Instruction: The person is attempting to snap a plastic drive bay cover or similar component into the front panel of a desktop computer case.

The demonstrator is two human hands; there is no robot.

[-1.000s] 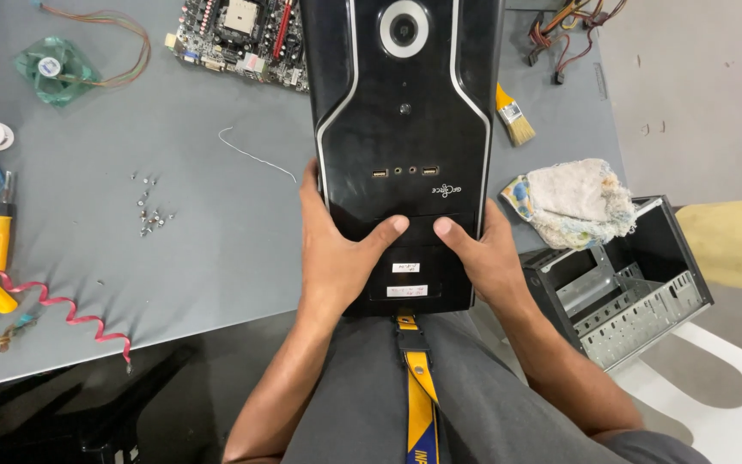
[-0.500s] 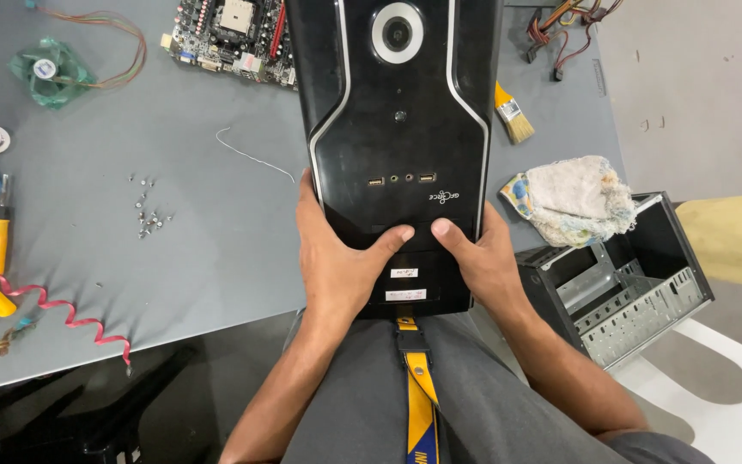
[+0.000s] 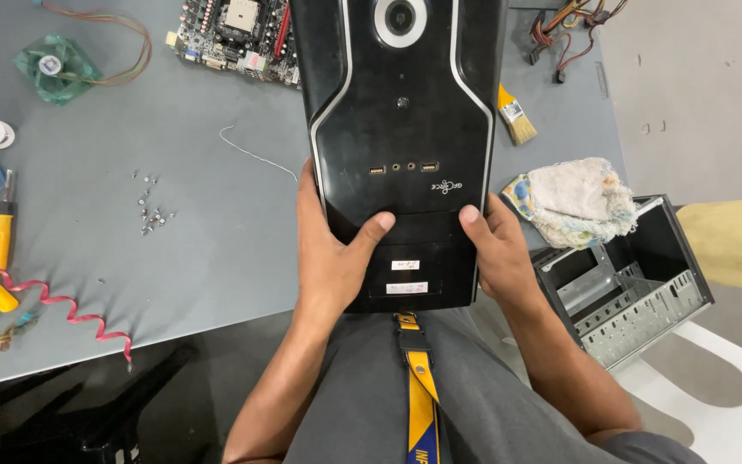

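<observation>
We found the black computer front panel [image 3: 401, 146] lying lengthwise over the near edge of the grey tabletop [image 3: 208, 241], its lower end resting toward the person's lap. The left hand [image 3: 332, 253] gripped the panel's lower left edge, thumb laid across the glossy face and fingers wrapped behind it. The right hand [image 3: 495, 249] gripped the lower right edge in the same way, thumb on top. How far the fingers reached behind the panel could not be seen from this view.

To the left of the panel we noted a scatter of small screws [image 3: 152, 206] and a thin white wire [image 3: 255, 155]. A motherboard [image 3: 238, 34] lay at the far side, partly under the panel. A paintbrush [image 3: 515, 116] and a crumpled cloth [image 3: 573, 198] lay to the right. An open metal computer case [image 3: 624, 279] sat just beside the tabletop on a white chair [image 3: 723, 404].
</observation>
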